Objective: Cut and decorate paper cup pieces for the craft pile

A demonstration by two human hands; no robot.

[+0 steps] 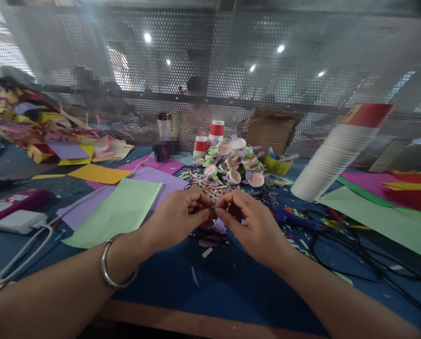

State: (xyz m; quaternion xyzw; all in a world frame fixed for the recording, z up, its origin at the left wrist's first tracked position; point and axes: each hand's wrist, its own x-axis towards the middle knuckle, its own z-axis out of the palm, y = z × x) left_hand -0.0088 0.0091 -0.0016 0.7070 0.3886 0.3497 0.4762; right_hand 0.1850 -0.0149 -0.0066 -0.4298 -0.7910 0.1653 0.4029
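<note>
On my far left, a magenta power strip [27, 200] bears a pale label too blurred to read, and the white charger [19, 221] beside it shows no legible marking. A light green paper sheet [118, 212] lies between these and my left hand [177, 214]. That hand's thumb and forefinger pinch a tiny green paper scrap [213, 207], held up in front of me above the surface [168, 287]. Just beyond it sits a heap of cup-like pieces [231, 162], their round faces carrying red print too small to read. My right hand [254, 226] clamps the scrap's other side, fingertips nearly meeting the left's. I judge the step to be shaping this scrap; the next move seems to call for light, steady pressure from both pinches. Farther right, a leaning paper cup stack [337, 155] has a red band with an unreadable yellow mark.
</note>
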